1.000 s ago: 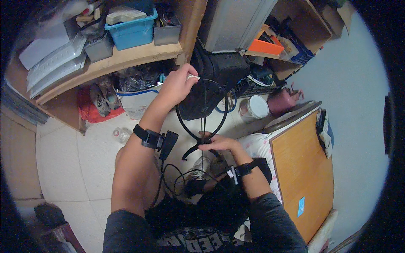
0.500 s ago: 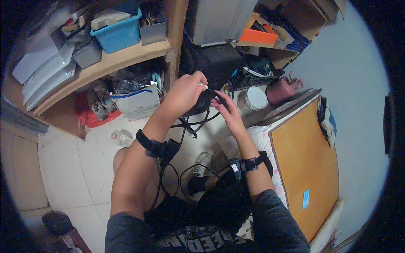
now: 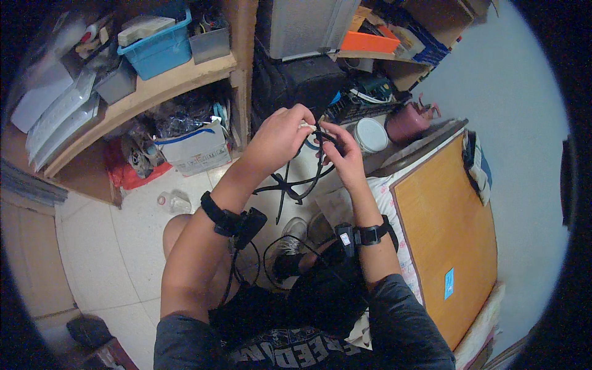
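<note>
At the frame's upper centre, a black cable (image 3: 300,179) is being gathered: the left hand (image 3: 280,132) is pinching its white end, the right hand (image 3: 341,148) is closed around a loop. Several loose strands are hanging, so much winding seems left.

A white cardboard box (image 3: 196,148) with a blue band along its top edge stands on the floor under the wooden shelf (image 3: 166,86), at the left of the picture; small dark print covers its front. Just left of it lies a crumpled red bag (image 3: 126,174). On the shelf above sit a blue plastic bin (image 3: 161,52) and a grey box (image 3: 211,43) beside it. Further right, an orange flat package (image 3: 369,43) lies next to a blue printed carton (image 3: 422,43). A small blue rectangular label (image 3: 449,283) sticks to the orange-brown wooden board (image 3: 444,234) at the right.
</note>
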`<action>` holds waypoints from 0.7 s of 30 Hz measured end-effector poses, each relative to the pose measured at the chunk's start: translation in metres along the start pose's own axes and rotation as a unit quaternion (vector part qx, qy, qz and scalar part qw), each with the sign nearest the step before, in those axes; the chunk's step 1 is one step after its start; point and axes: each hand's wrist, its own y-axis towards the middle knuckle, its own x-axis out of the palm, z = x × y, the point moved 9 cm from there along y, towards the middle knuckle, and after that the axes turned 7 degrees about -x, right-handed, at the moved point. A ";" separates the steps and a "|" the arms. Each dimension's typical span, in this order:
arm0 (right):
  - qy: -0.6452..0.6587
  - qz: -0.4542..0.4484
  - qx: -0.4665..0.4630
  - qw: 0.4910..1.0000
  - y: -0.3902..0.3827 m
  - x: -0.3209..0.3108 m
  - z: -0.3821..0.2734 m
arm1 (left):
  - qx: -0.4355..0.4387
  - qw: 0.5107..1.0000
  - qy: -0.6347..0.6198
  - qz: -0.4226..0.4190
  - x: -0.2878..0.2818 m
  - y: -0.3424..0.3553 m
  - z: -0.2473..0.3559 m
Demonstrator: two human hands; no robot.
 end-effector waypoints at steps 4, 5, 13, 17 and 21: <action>-0.010 -0.014 -0.024 1.000 -0.001 0.001 -0.002 | -0.003 1.000 0.009 -0.028 0.009 -0.004 -0.001; -0.021 -0.026 -0.055 0.998 0.000 0.003 -0.007 | 0.009 0.999 0.019 -0.034 0.012 -0.006 -0.002; 0.005 -0.082 -0.007 0.997 -0.001 0.015 -0.008 | 0.071 0.997 0.032 -0.030 0.019 -0.009 0.000; -0.007 -0.119 0.043 0.992 -0.005 0.018 0.014 | 0.062 0.996 0.038 -0.053 0.027 -0.009 -0.005; 0.013 -0.084 0.044 0.995 -0.004 0.024 0.012 | 0.038 0.996 0.061 -0.047 0.022 -0.001 -0.004</action>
